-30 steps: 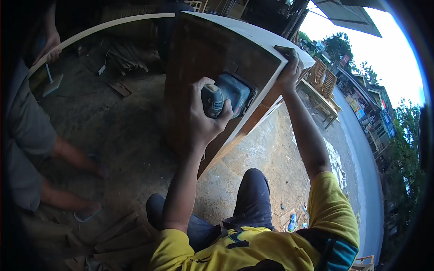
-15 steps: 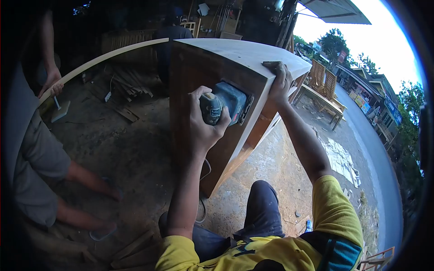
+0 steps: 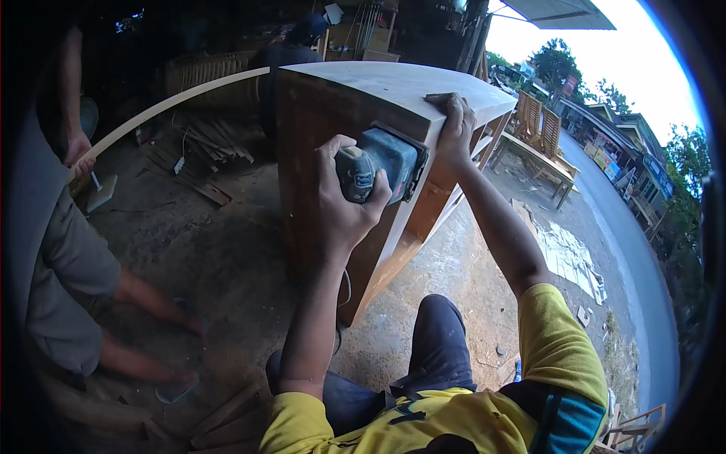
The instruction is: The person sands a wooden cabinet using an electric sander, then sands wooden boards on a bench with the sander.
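My left hand (image 3: 350,200) is wrapped round a blue-green electric sander (image 3: 389,163). The sander's pad lies against the brown side panel of a wooden cabinet (image 3: 325,113), close to its front edge. A cord hangs below my left wrist. My right hand (image 3: 457,132) bends over the cabinet's top front edge, its fingers on a small dark flat block (image 3: 439,97) that lies on the pale top. Its thumb is hidden from view.
At the left a person (image 3: 79,151) holds a long curved wooden strip (image 3: 178,98) reaching toward the cabinet. Another person (image 3: 291,49) is behind it. Scrap wood (image 3: 208,140) litters the floor. A wooden table (image 3: 533,159) stands at the right, beside a road (image 3: 628,250).
The view has shifted slightly, so the cabinet appears a little further left and higher. Against the cabinet, the sander sits slightly nearer the front edge. Both hands keep their holds.
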Available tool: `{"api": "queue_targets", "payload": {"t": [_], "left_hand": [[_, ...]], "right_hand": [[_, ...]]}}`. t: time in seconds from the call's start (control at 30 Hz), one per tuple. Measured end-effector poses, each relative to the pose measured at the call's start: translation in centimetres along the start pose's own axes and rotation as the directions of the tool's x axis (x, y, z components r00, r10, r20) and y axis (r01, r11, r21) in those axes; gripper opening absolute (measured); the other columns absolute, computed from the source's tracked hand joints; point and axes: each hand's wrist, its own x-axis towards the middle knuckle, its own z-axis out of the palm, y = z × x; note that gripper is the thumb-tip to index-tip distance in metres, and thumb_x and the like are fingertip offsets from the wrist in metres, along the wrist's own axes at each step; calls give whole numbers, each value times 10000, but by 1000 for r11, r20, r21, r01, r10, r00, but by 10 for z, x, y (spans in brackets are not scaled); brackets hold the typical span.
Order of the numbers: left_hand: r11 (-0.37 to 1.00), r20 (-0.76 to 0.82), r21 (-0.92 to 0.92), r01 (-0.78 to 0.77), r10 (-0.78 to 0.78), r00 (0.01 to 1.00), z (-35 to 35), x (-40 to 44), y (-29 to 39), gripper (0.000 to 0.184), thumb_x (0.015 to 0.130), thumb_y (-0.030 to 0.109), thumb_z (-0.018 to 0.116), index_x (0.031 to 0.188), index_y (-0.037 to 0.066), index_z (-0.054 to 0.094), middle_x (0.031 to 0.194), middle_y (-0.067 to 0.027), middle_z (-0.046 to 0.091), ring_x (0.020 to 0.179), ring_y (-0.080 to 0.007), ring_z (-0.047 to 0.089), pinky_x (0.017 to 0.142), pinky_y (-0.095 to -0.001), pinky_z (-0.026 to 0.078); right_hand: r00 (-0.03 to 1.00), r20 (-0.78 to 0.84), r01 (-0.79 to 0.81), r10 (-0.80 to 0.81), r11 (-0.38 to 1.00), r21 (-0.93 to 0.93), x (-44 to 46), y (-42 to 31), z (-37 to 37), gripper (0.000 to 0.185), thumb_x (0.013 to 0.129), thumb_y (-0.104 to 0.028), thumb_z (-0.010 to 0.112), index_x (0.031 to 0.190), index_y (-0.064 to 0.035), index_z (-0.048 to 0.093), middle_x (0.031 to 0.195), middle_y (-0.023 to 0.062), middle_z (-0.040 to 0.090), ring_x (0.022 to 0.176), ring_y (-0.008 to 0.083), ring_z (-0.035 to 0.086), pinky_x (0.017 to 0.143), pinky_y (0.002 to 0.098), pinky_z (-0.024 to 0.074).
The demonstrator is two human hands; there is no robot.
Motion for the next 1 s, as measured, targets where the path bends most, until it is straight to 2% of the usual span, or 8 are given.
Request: {"api": "queue_targets", "payload": {"t": [0.2, 0.37, 0.43, 0.47, 0.7, 0.8, 0.9, 1.0], "left_hand": [[983, -5, 128, -129, 130, 991, 11, 55, 22, 502, 854, 183, 804, 1277, 31, 581, 1162, -121, 632, 1080, -270, 657, 994, -403, 521], [997, -45, 48, 54, -52, 998, 0, -19, -5, 527, 848, 151, 799, 1302, 14, 569, 1165, -138, 616, 1096, -275, 640, 1020, -405, 510], [975, -66, 72, 209, -205, 977, -10, -68, -24, 531, 860, 140, 792, 1318, 5, 558, 1170, -138, 613, 1082, -275, 643, 1014, -407, 517], [969, -79, 83, 231, -224, 971, -14, -93, -33, 531, 860, 140, 792, 1318, 5, 558, 1170, -138, 613, 1082, -275, 643, 1014, -407, 517], [715, -284, 20, 698, -666, 690, -32, -258, -93, 447, 929, 126, 767, 1320, 51, 564, 1151, -102, 621, 940, -199, 668, 777, -353, 597], [520, -303, -245, 819, -843, 444, -37, -326, -119, 439, 950, 206, 785, 1301, 60, 565, 1119, -87, 636, 864, -173, 680, 597, -302, 622], [474, -418, -138, 870, -824, 383, -36, -403, -153, 464, 940, 245, 798, 1295, 54, 570, 1109, -93, 651, 858, -171, 680, 577, -304, 624], [371, -456, -172, 913, -851, 260, -30, -421, -154, 458, 908, 249, 818, 1244, 33, 594, 1123, -138, 673, 915, -223, 688, 753, -389, 599]], "right_hand": [[998, -5, 62, -62, 998, -1, 1, 9, 2, 494, 1036, -291, 338, 915, -49, 752, 925, 151, 731, 967, 365, 636, 954, 482, 421], [999, 3, -42, 42, 999, 11, 2, 0, 0, 493, 1027, -310, 351, 930, -47, 758, 937, 156, 737, 967, 358, 643, 952, 463, 426], [1000, 18, 20, -20, 1000, -4, 2, 0, -2, 528, 1054, -257, 339, 986, 41, 769, 1022, 226, 743, 972, 351, 691, 957, 434, 506], [1000, -17, 1, 0, 999, 39, 2, 9, 4, 494, 1023, -310, 357, 946, -44, 765, 958, 163, 748, 959, 366, 650, 939, 466, 439], [999, 16, 41, -41, 999, 17, 5, 12, 0, 547, 1054, -287, 334, 1006, -15, 807, 1005, 195, 776, 988, 369, 700, 961, 441, 502], [999, -14, 41, -41, 999, 3, 6, 21, 1, 534, 1044, -267, 355, 1032, -15, 826, 979, 163, 796, 941, 290, 729, 924, 388, 536], [990, -7, 140, -141, 985, -104, 7, 22, 0, 514, 1029, -263, 379, 1069, -29, 835, 986, 131, 818, 929, 242, 759, 924, 369, 564], [1000, -8, 24, -25, 999, -30, 7, 22, 4, 466, 1026, -246, 412, 1042, -30, 825, 977, 129, 818, 926, 251, 770, 917, 375, 582]]}}
